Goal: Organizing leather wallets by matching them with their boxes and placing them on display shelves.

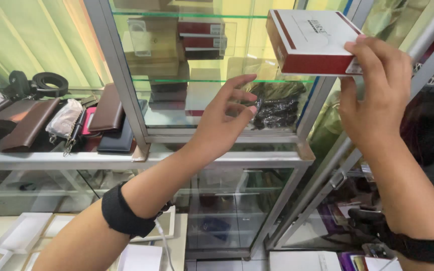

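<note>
My right hand is raised at the upper right and grips a flat white box with dark red sides by its right end, tilted toward a glass display cabinet. My left hand reaches up in the middle with fingers spread and holds nothing, just in front of the cabinet's glass shelf. Behind the glass are stacked brown and red boxes and a bundle of dark items in clear wrap. Both wrists wear black bands.
Left of the cabinet, a shelf carries brown and black wallets, a coiled black belt and a clear pouch. White open boxes lie at lower left. An open glass door with a metal frame hangs at right.
</note>
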